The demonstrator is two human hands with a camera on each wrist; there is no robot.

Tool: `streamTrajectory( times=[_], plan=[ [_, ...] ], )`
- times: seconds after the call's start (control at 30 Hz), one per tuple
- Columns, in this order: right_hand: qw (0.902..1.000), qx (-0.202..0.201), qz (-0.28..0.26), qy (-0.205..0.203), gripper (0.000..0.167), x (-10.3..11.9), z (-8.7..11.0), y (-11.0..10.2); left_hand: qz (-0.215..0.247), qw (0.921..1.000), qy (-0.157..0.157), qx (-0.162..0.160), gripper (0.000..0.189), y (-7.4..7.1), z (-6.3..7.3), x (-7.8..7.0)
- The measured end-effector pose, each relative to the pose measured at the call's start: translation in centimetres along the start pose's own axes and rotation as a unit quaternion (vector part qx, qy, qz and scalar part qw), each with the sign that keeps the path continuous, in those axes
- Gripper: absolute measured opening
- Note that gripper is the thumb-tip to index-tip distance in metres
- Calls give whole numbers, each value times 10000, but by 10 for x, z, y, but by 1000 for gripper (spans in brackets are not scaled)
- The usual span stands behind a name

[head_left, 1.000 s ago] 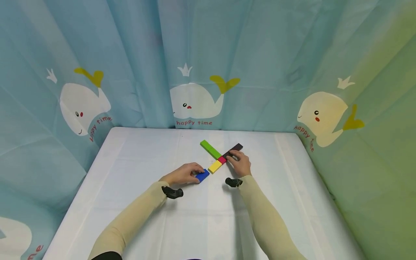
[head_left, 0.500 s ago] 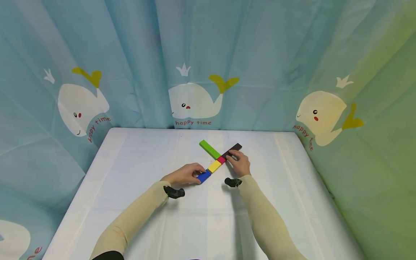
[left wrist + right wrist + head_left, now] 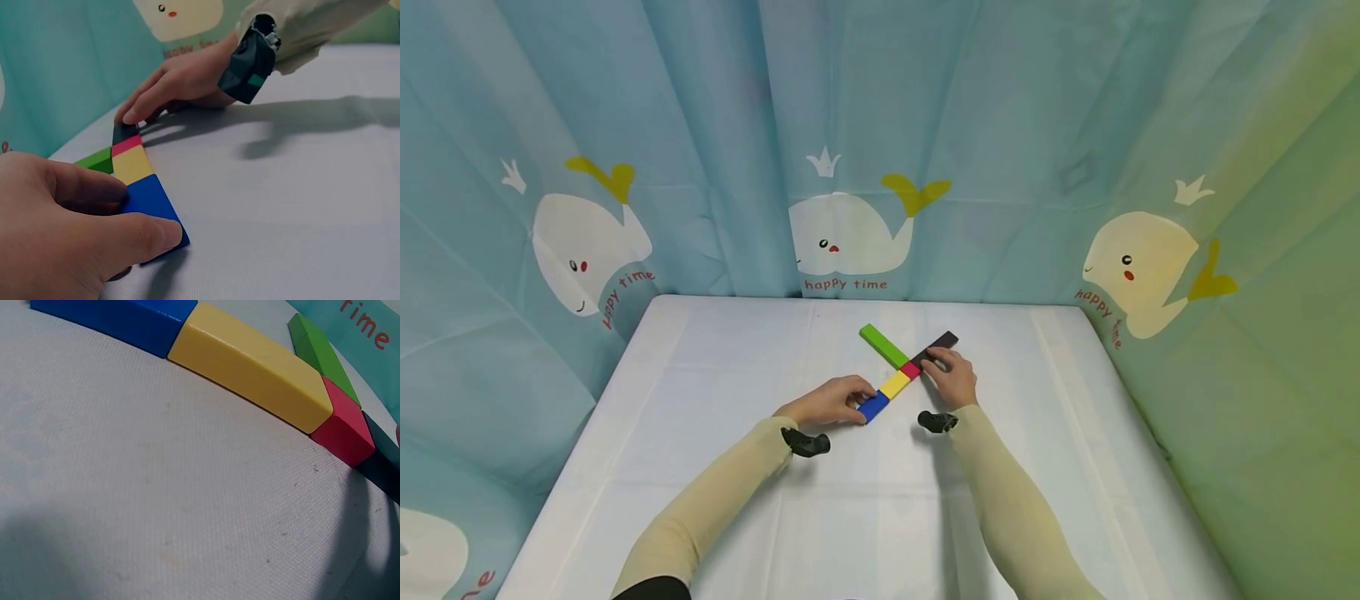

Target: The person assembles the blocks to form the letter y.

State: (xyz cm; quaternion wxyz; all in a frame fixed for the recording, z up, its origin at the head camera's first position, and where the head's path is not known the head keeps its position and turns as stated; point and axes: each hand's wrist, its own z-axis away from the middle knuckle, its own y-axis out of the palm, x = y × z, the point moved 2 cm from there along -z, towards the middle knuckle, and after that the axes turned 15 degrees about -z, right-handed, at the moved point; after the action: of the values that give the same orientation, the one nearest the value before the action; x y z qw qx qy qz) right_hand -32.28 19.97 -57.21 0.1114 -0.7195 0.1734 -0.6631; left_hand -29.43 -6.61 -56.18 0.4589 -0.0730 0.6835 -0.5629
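My left hand [image 3: 826, 402] pinches a blue block [image 3: 149, 199] between thumb and fingers, flat on the white table. The blue block's end meets a yellow block [image 3: 253, 365], which adjoins a small red block [image 3: 345, 425]. Beyond the red one lies a black block [image 3: 944, 338], so these form one slanting row. My right hand [image 3: 957, 379] holds the black block with its fingertips, partly covering it. From the red block a long green block [image 3: 882, 346] runs off toward the back left.
The white-covered table [image 3: 715, 333] ends at the back against a blue curtain [image 3: 1000, 100] printed with whales. Black wrist mounts [image 3: 806, 443] stick out from both sleeves, above the tabletop.
The blue block, in my left hand, has moved slightly right and turned in line with the yellow block; the gap between them has closed. My right hand has stayed at the black block.
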Motion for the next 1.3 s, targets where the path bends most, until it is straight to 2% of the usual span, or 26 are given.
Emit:
streamTrajectory(
  times=[0.47, 0.7, 1.3],
  plan=[
    [10000, -34, 4, -44, 42, 0, -1, -1, 128, 9999, -73, -1, 46, -1, -2, 0],
    [9997, -114, -5, -219, 41, -3, -2, -1, 237, 9996, -157, -6, 47, 1, -3, 3],
    [9998, -37, 110, -161, 41, 2, -2, 3, 478, 9984, -273, -138, 43, -2, 1, 3]
  ],
)
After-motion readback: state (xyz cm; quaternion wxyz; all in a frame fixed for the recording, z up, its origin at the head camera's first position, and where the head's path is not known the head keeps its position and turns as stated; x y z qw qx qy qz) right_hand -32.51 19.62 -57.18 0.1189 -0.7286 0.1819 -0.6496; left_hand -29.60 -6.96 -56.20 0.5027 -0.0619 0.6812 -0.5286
